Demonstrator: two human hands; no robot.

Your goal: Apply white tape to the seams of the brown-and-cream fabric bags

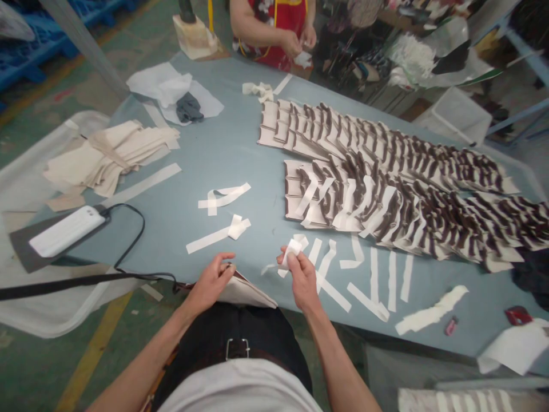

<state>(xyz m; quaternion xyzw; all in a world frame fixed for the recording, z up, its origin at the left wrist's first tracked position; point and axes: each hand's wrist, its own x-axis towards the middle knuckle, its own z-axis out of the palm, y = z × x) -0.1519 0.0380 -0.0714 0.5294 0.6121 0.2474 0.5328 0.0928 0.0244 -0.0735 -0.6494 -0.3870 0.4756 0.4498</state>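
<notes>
At the table's near edge, my left hand (213,280) grips the upper corner of a cream fabric piece with dark brown edging (246,290), which hangs toward my lap. My right hand (302,274), a little to the right, pinches a small folded white strip (293,249) between thumb and fingers; a thin tail trails off to its left. Several loose white strips (332,290) lie just beyond and beside my right hand. To the left, a crossed pair of white strips (218,234) rests on the blue-grey tabletop (253,171).
Two long rows of overlapping cream and brown fabric pieces (295,194) cover the right side. At left lie a tied cream bundle (107,154) and a white power bank (66,232) with a black cable. Opposite, a person in a red apron (289,28) handles white material.
</notes>
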